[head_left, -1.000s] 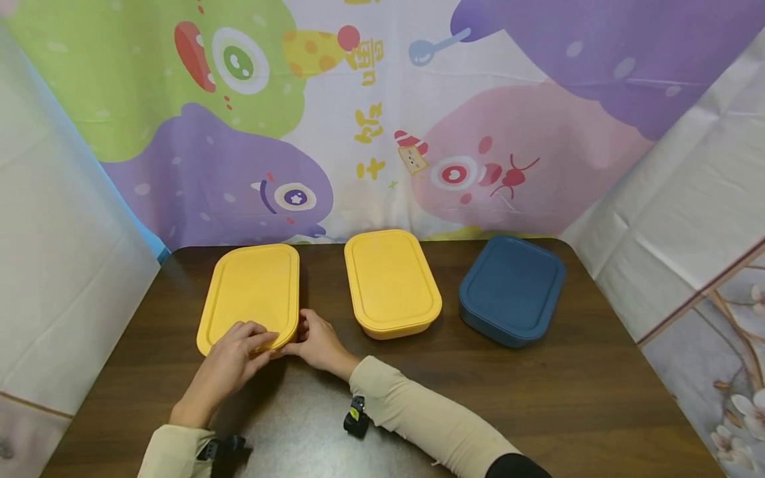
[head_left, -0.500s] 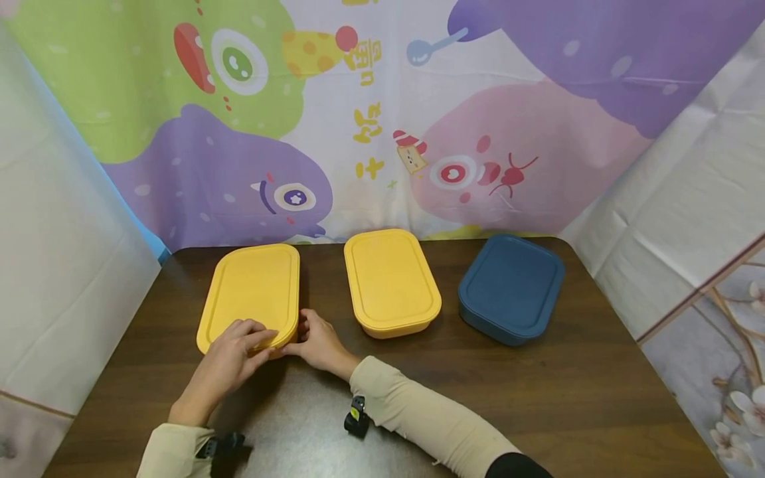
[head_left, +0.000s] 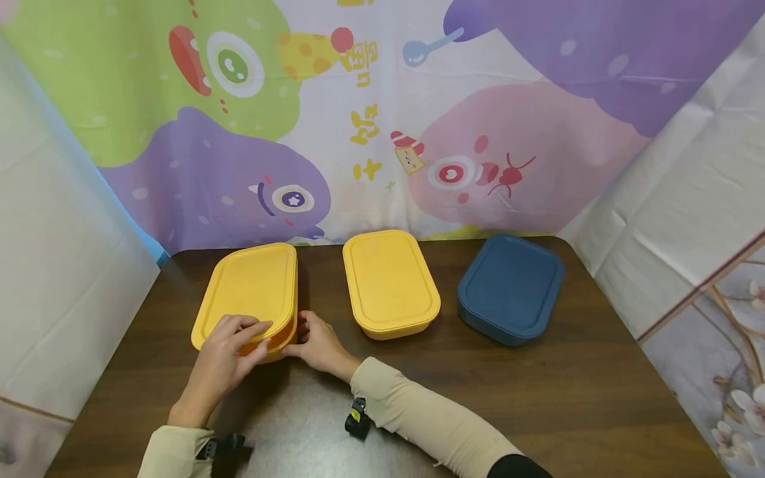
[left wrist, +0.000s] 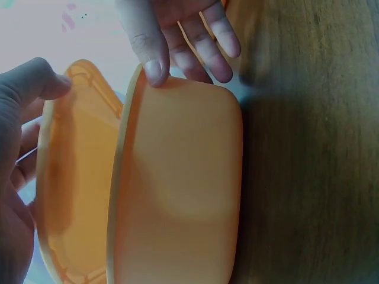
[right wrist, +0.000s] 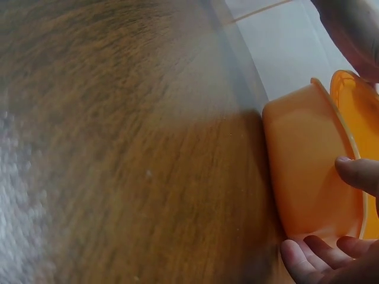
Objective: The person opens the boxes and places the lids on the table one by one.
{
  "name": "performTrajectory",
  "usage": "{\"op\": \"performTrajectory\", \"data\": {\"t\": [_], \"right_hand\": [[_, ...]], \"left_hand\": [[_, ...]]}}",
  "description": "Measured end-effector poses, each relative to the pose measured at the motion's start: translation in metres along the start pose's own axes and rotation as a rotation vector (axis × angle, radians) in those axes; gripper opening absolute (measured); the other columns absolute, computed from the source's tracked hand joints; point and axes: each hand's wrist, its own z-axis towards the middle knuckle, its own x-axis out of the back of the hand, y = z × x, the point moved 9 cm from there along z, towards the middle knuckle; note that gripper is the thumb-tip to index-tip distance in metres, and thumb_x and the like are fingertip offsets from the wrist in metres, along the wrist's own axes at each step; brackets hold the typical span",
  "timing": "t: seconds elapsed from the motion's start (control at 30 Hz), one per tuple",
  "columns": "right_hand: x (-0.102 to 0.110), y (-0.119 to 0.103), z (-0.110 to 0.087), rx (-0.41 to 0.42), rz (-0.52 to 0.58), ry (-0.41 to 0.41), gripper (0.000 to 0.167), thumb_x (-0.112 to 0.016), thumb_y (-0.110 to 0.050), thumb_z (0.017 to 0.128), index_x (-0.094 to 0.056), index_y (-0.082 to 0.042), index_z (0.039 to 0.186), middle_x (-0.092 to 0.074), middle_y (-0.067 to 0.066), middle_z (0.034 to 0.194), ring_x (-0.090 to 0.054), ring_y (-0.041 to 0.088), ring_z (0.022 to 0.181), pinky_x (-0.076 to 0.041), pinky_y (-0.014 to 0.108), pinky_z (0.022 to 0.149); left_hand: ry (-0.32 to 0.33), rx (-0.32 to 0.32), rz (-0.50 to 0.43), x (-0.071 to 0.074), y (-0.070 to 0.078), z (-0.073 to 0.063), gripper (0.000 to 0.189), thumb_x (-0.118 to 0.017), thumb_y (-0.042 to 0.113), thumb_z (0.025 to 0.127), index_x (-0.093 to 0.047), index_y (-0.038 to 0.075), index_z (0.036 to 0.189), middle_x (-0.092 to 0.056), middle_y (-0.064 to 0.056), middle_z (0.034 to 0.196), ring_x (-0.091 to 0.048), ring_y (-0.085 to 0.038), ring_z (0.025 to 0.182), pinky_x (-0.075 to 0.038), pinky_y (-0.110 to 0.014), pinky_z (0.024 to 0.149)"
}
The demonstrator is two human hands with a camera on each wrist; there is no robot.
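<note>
At the table's left side, a yellow lunch box (head_left: 275, 353) has its yellow lid (head_left: 248, 282) raised along the near edge, with a gap between lid and rim. My left hand (head_left: 222, 362) pinches the lid's near edge, thumb under it and fingers on top. My right hand (head_left: 321, 344) holds the near right corner of the box, its thumb on the front by the rim and its fingers along the side. In the left wrist view the lid's underside (left wrist: 89, 177) shows tilted away from the box wall (left wrist: 177, 177). The box's inside is mostly hidden.
A second yellow lunch box (head_left: 391, 282), lid on, stands in the middle of the dark wooden table (head_left: 538, 411). To its right is a blue lunch box (head_left: 512, 287), also lidded. A cartoon-printed curtain (head_left: 370, 119) hangs behind the table's far edge.
My left hand has raised the lid's near edge off the box, opening a gap at the front and right corner. The right hand keeps its hold on the corner.
</note>
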Motion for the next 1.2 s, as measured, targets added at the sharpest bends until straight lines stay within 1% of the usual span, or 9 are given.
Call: {"op": "performTrajectory", "data": {"t": [0.23,0.53,0.67,0.8,0.93,1.0,1.07,1.13,1.2], "right_hand": [[0.001,-0.005,-0.001,0.013,-0.007,-0.008,0.068,-0.08,-0.021,0.081,-0.046,0.001,0.136,-0.065,0.015,0.115,-0.066,0.023,0.096,-0.052,0.021,0.076],[0.003,-0.006,-0.002,-0.012,-0.03,-0.02,0.066,-0.08,-0.022,0.08,-0.051,0.004,0.134,-0.066,0.013,0.116,-0.066,0.023,0.096,-0.052,0.019,0.075],[0.003,-0.005,-0.001,-0.018,-0.026,-0.027,0.068,-0.08,-0.023,0.08,-0.051,0.004,0.135,-0.066,0.014,0.117,-0.066,0.023,0.097,-0.053,0.02,0.075],[0.001,-0.004,-0.002,-0.027,-0.011,-0.049,0.07,-0.08,-0.027,0.08,-0.051,0.003,0.136,-0.064,0.013,0.117,-0.066,0.022,0.098,-0.053,0.019,0.076],[0.001,-0.004,-0.002,-0.024,0.007,-0.055,0.068,-0.078,-0.031,0.082,-0.052,0.003,0.135,-0.064,0.012,0.115,-0.066,0.02,0.097,-0.053,0.019,0.076],[0.002,-0.005,-0.002,-0.018,0.016,-0.047,0.065,-0.076,-0.031,0.083,-0.053,0.003,0.134,-0.065,0.012,0.113,-0.066,0.019,0.095,-0.053,0.019,0.076],[0.003,-0.006,-0.002,-0.015,0.02,-0.037,0.062,-0.074,-0.032,0.085,-0.055,0.002,0.133,-0.065,0.012,0.113,-0.065,0.016,0.094,-0.052,0.019,0.077],[0.004,-0.005,-0.002,-0.016,0.024,-0.027,0.059,-0.072,-0.033,0.087,-0.056,0.002,0.132,-0.066,0.012,0.112,-0.065,0.015,0.092,-0.052,0.019,0.077],[0.004,-0.005,-0.001,-0.013,0.025,-0.014,0.057,-0.071,-0.031,0.088,-0.056,0.003,0.131,-0.066,0.012,0.112,-0.065,0.014,0.091,-0.053,0.02,0.077]], "left_hand": [[0.058,0.028,-0.025,0.005,-0.003,0.0,0.035,-0.082,-0.002,0.066,-0.075,0.003,0.099,-0.066,-0.007,0.091,-0.055,-0.022,0.086,-0.042,-0.025,0.076],[0.11,0.032,-0.065,0.008,-0.004,-0.002,0.033,-0.079,0.001,0.068,-0.074,0.001,0.101,-0.066,-0.011,0.092,-0.054,-0.025,0.087,-0.04,-0.022,0.08],[0.128,0.037,-0.075,0.01,-0.005,-0.003,0.026,-0.072,0.013,0.079,-0.074,0.0,0.101,-0.066,-0.012,0.092,-0.054,-0.026,0.089,-0.038,-0.018,0.083],[0.154,0.031,-0.079,0.012,-0.004,-0.003,0.031,-0.063,0.027,0.089,-0.074,0.0,0.101,-0.066,-0.014,0.092,-0.054,-0.028,0.088,-0.037,-0.016,0.085],[0.164,0.034,-0.082,0.013,-0.005,-0.003,0.025,-0.073,0.011,0.079,-0.074,-0.001,0.102,-0.067,-0.015,0.092,-0.054,-0.028,0.087,-0.036,-0.014,0.086],[0.168,0.032,-0.084,0.013,-0.005,-0.003,0.031,-0.076,0.001,0.071,-0.074,-0.001,0.102,-0.067,-0.015,0.092,-0.054,-0.028,0.086,-0.036,-0.013,0.086],[0.174,0.034,-0.092,0.014,-0.005,-0.003,0.034,-0.076,-0.003,0.068,-0.074,-0.001,0.102,-0.067,-0.016,0.092,-0.054,-0.029,0.086,-0.036,-0.012,0.087],[0.183,0.035,-0.106,0.015,-0.005,-0.003,0.028,-0.075,0.0,0.074,-0.074,-0.002,0.102,-0.067,-0.016,0.092,-0.054,-0.029,0.085,-0.036,-0.011,0.087],[0.189,0.034,-0.115,0.016,-0.005,-0.002,0.023,-0.071,0.013,0.085,-0.074,-0.002,0.102,-0.067,-0.016,0.091,-0.054,-0.029,0.085,-0.035,-0.01,0.088]]}}
